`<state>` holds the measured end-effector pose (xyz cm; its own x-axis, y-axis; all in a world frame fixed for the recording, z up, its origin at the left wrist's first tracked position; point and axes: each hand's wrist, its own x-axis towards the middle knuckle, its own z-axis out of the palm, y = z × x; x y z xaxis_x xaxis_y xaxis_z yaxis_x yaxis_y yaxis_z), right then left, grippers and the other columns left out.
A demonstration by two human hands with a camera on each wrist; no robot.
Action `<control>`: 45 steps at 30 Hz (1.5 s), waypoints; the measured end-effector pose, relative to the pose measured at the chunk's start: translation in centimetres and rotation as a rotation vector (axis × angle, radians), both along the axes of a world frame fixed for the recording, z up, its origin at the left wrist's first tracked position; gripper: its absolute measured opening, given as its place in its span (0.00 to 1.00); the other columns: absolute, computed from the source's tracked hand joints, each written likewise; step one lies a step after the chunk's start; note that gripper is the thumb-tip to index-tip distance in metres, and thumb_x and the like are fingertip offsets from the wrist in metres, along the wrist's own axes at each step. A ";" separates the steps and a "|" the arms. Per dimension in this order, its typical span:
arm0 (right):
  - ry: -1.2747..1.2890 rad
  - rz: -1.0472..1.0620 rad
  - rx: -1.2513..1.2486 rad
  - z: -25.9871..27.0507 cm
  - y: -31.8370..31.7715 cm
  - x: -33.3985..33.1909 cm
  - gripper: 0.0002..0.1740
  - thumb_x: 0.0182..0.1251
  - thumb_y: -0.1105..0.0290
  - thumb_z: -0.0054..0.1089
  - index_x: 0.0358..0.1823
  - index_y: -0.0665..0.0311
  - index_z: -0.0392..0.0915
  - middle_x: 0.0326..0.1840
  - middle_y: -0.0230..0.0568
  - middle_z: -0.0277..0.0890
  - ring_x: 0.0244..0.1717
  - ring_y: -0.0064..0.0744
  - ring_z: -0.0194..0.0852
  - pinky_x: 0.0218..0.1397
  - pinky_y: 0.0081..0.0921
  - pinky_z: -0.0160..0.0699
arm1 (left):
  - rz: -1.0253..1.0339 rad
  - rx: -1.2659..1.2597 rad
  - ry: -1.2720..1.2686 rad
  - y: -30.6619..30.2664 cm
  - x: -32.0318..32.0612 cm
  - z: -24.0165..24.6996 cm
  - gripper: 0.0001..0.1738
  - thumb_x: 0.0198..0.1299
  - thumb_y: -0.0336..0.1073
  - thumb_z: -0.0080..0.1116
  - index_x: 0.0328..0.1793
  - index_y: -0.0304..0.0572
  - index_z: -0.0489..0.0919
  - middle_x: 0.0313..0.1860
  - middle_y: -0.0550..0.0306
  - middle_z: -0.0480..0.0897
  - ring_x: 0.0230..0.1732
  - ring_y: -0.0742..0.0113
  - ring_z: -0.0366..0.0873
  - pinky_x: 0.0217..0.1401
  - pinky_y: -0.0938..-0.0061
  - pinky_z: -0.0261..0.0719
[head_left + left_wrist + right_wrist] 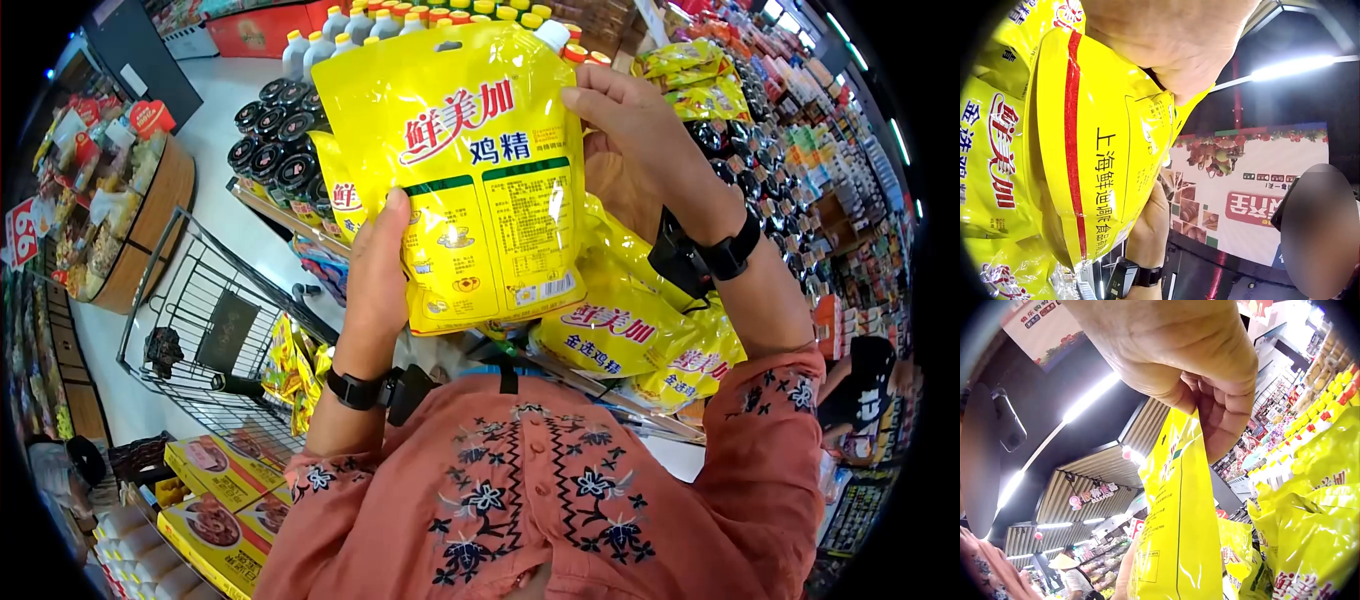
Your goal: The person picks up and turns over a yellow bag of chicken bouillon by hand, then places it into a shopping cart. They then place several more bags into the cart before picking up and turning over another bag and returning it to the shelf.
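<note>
Upright before the chest is a yellow bag of chicken bouillon (480, 190), its printed back facing the head camera and a white spout cap at its top right corner. The left hand (378, 265) grips the bag's left side, thumb on the front. At the upper right edge, the right hand (645, 130) pinches the bag just below the cap; the right wrist view shows thumb and fingers of this right hand (1197, 369) closed on the bag's edge. More yellow bags (620, 340) of the same brand lie heaped behind and below the held one.
A black wire shopping cart (215, 320) with yellow packets in it stands at the left. Dark-lidded jars (275, 140) and yellow-capped bottles (320, 50) line the display behind the bag. Yellow boxes (215, 510) are stacked at the lower left. A person in a straw hat (1066, 569) stands farther off.
</note>
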<state>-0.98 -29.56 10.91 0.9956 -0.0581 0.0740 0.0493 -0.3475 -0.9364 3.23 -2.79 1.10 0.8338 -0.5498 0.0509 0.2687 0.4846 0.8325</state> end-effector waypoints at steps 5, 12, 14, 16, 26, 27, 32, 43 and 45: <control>-0.032 -0.011 0.016 0.0 0.5 -0.2 0.13 0.79 0.63 0.50 0.52 0.64 0.77 0.46 0.28 0.81 0.44 0.16 0.80 0.46 0.19 0.82 | 0.012 -0.066 0.019 0.2 -0.4 0.0 0.34 0.79 0.56 0.36 0.70 0.30 0.69 0.63 0.47 0.81 0.57 0.62 0.83 0.58 0.70 0.82; -0.010 -0.002 0.036 0.5 0.9 -0.5 0.13 0.79 0.63 0.50 0.53 0.63 0.77 0.47 0.28 0.81 0.45 0.15 0.80 0.46 0.18 0.81 | 0.040 0.009 -0.072 0.4 -0.2 -1.1 0.39 0.78 0.61 0.30 0.72 0.31 0.67 0.65 0.47 0.79 0.59 0.61 0.82 0.60 0.68 0.82; -0.006 -0.006 0.030 0.3 0.7 -0.3 0.13 0.79 0.63 0.50 0.54 0.64 0.77 0.47 0.28 0.81 0.45 0.15 0.79 0.46 0.18 0.81 | 0.041 -0.008 -0.062 0.3 -0.2 -1.2 0.39 0.78 0.62 0.30 0.72 0.31 0.67 0.65 0.47 0.79 0.60 0.61 0.82 0.60 0.69 0.81; -0.005 -0.003 0.037 0.3 0.7 -0.2 0.13 0.79 0.64 0.51 0.55 0.64 0.77 0.48 0.28 0.81 0.46 0.15 0.79 0.46 0.18 0.81 | 0.038 -0.059 -0.037 0.1 -0.4 -1.1 0.39 0.78 0.62 0.30 0.72 0.31 0.67 0.64 0.47 0.79 0.60 0.61 0.82 0.60 0.69 0.81; 0.027 -0.002 0.073 0.2 1.3 0.2 0.13 0.79 0.65 0.51 0.56 0.64 0.77 0.48 0.28 0.81 0.46 0.13 0.80 0.45 0.15 0.80 | 0.061 0.031 -0.095 0.8 -0.8 -0.7 0.38 0.78 0.62 0.29 0.74 0.35 0.66 0.64 0.50 0.79 0.59 0.64 0.81 0.61 0.70 0.80; 0.029 0.006 0.080 0.2 1.3 0.2 0.13 0.79 0.65 0.51 0.55 0.64 0.77 0.47 0.28 0.82 0.46 0.13 0.80 0.44 0.14 0.80 | 0.067 0.035 -0.097 0.9 -0.7 -0.8 0.38 0.78 0.62 0.29 0.74 0.35 0.66 0.64 0.50 0.79 0.60 0.64 0.81 0.61 0.70 0.80; 0.040 -0.005 0.064 -0.3 1.5 0.9 0.14 0.78 0.61 0.51 0.51 0.62 0.78 0.45 0.28 0.81 0.44 0.15 0.78 0.44 0.19 0.79 | 0.046 0.012 -0.105 1.3 -0.5 -1.4 0.37 0.79 0.61 0.29 0.74 0.35 0.66 0.65 0.49 0.78 0.60 0.63 0.80 0.62 0.69 0.79; 0.061 0.045 0.045 -1.0 1.2 2.1 0.14 0.79 0.62 0.51 0.54 0.62 0.78 0.47 0.27 0.82 0.45 0.14 0.79 0.43 0.16 0.80 | 0.061 0.013 -0.179 2.0 -0.4 -1.7 0.38 0.78 0.61 0.31 0.74 0.34 0.65 0.66 0.49 0.77 0.62 0.62 0.79 0.64 0.68 0.78; 0.061 0.046 0.048 -1.0 1.4 2.2 0.14 0.79 0.62 0.51 0.54 0.62 0.78 0.47 0.27 0.82 0.45 0.13 0.79 0.43 0.16 0.80 | 0.063 0.025 -0.170 2.1 -0.3 -1.8 0.38 0.78 0.61 0.31 0.74 0.34 0.65 0.66 0.49 0.78 0.62 0.62 0.80 0.64 0.68 0.78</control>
<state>1.22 -28.19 9.93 0.9998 -0.0145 0.0117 0.0068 -0.3005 -0.9537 2.90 -0.73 -0.72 0.8469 -0.5000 0.1810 0.0932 0.4748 0.8752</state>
